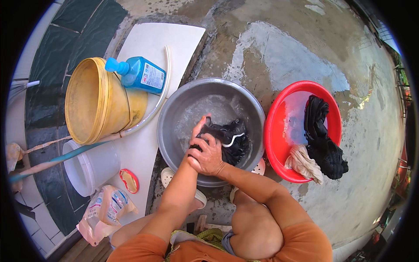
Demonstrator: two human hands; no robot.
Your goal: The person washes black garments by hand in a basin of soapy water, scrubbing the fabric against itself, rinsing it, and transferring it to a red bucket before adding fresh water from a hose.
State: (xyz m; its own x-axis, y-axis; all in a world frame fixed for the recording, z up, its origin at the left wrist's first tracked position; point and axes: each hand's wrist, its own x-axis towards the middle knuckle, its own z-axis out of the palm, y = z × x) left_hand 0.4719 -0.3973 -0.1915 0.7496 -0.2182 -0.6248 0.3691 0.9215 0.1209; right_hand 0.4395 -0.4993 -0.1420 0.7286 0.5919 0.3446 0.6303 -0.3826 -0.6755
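A wet black garment (235,146) with a white cord or strip lies partly in the water of a grey basin (169,102). My left hand (199,126) is closed on one bunched end of it, the fingers largely hidden by the dark cloth. Crossing over from the right, my right hand (208,156) presses onto the cloth and against the left hand, its fingers curled round the fabric. Both hands are inside the basin, near its left front side.
To the right, a red basin (271,150) holds black clothes (321,135) and a beige cloth (302,162). At left are a yellow bucket (114,102), a blue pump bottle (142,75), a white bucket (98,163), a hose (150,114), a red-backed brush (129,180) and a plastic bag (107,209).
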